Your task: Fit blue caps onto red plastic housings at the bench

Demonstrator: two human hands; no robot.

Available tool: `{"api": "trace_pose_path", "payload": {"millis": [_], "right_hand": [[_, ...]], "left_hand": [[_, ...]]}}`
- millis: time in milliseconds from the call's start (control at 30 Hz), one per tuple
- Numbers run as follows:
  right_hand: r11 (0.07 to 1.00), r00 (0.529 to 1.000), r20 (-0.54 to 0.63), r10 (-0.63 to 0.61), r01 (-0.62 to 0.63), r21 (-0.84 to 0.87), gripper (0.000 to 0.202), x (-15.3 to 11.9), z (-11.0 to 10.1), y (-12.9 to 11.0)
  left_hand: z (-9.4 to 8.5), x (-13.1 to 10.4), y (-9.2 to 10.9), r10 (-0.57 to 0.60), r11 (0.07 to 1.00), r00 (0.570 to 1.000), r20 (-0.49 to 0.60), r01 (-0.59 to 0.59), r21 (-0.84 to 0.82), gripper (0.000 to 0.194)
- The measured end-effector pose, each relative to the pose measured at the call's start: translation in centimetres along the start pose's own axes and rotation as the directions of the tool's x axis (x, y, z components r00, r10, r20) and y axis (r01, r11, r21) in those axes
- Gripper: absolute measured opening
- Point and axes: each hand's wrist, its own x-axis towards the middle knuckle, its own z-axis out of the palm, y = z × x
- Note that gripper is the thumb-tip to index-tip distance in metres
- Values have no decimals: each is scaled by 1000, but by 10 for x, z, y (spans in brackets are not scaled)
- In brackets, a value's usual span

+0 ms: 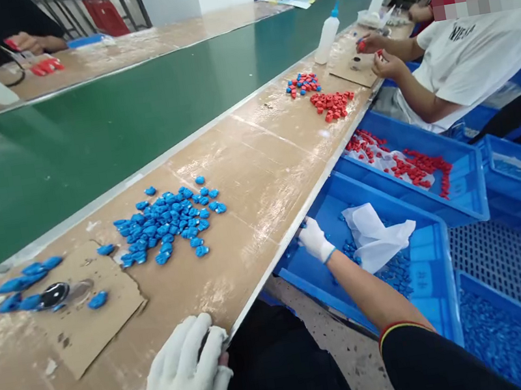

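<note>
The right hand (315, 239), in a white glove, is reaching into the blue plastic crate (423, 288) below the bench edge, fingers curled among small blue plastic parts (394, 272) beside a crumpled white plastic bag (376, 236); whether it is gripping any cannot be told. The left hand (184, 385), also gloved, is resting fingers spread on the worn brown workbench (257, 175) edge, holding nothing. 1 pile of blue moulded pieces (168, 223) is lying on the bench near a torn cardboard sheet (91, 314).
</note>
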Motion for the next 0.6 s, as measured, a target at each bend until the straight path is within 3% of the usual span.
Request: {"api": "trace_pose_path", "payload": {"millis": [67,200,333,400,467,533,600], "right_hand": [[981,986,-123,109,-87,176,30,-25,-21,2],[905,946,-246,209,-92,415,29,-63,-68,-21],[845,950,-237,205,-50,532,31,-55,-88,-71],[869,976,-190,109,-1,495,26,-30,-77,-101],[938,986,-115,-121,152,313,19,6,-51,-133],[918,917,38,-396,394,46,14,45,-13,-168],[810,817,234,-526,566,-153,13,79,27,-201]], "left_hand": [[0,-1,-1,-8,999,1000,-12,7,-38,22],[2,-1,0,-29,996,999,-35,26,-84,21],[5,-4,3,-113,982,993,-33,107,-156,24],[6,-6,5,-151,970,988,-33,142,-195,27],[5,-6,6,-170,962,985,-22,161,-219,32],[2,-6,6,-183,957,983,21,183,-225,38],[-2,-5,7,-203,947,976,81,216,-237,39]]}}
